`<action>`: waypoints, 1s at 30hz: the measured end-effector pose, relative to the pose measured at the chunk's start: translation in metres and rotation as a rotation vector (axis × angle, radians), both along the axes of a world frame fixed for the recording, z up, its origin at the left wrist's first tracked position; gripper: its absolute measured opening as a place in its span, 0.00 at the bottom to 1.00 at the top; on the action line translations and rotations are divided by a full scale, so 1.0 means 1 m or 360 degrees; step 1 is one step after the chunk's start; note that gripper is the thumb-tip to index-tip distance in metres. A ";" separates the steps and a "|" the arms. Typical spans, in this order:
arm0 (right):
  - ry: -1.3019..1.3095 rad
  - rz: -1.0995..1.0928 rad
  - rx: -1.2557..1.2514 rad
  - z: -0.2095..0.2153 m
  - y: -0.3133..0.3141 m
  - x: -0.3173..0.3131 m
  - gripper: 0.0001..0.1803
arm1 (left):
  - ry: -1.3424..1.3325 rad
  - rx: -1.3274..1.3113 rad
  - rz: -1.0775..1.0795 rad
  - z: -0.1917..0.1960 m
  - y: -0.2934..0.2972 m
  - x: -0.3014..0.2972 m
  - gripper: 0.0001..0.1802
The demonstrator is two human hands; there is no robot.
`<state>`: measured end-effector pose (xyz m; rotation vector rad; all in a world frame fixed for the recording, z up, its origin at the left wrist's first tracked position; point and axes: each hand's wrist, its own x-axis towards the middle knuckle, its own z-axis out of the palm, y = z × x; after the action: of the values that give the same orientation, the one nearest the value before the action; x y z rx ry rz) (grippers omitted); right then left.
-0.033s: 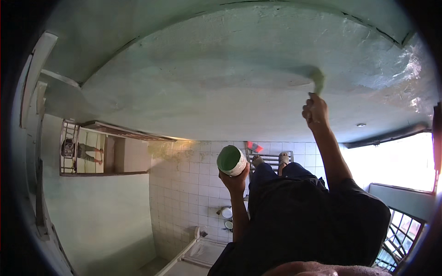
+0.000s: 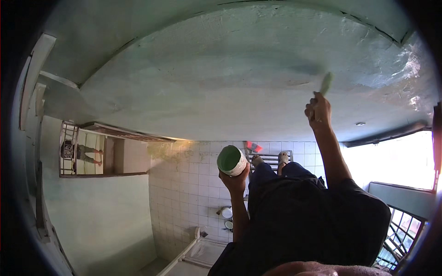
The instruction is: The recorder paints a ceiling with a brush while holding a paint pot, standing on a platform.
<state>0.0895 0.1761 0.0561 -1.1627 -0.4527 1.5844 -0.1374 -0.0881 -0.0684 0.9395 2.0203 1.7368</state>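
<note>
My right hand grips a paintbrush whose green bristles are raised to the pale green wall. The brush is a little blurred, and my fingers hide its handle. Whether the bristles press on the wall, I cannot tell. Darker, wet-looking green streaks spread leftward from near the bristles. Lower down and to the left, my left hand is wrapped round a white paint tub with green paint inside. The tub tilts so its mouth shows.
My feet stand on a slatted stool above the white tiled floor. Beside it lies a red packet. Small white containers sit on the floor near my left forearm. Through a barred window at left, another person shows.
The paintbrush and my right hand have shifted slightly to the right along the wall. My left hand and the tub stay in place.
</note>
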 end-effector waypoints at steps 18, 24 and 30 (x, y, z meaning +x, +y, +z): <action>-0.0039 0.1274 0.0467 0.004 0.026 -0.116 0.20 | 0.0152 0.0026 -0.0149 -0.007 0.019 0.006 0.43; -0.0028 0.0351 0.0122 0.004 0.010 0.014 0.09 | 0.0090 0.0029 -0.0185 -0.007 0.026 0.004 0.42; 0.0130 -0.0062 0.0199 0.008 0.009 -0.105 0.11 | 0.0074 0.0000 -0.0180 -0.005 0.021 0.002 0.42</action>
<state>-0.0151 0.1852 0.0642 -1.0028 -0.4662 1.5417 -0.1350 -0.0674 -0.0733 1.0816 1.9547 1.6703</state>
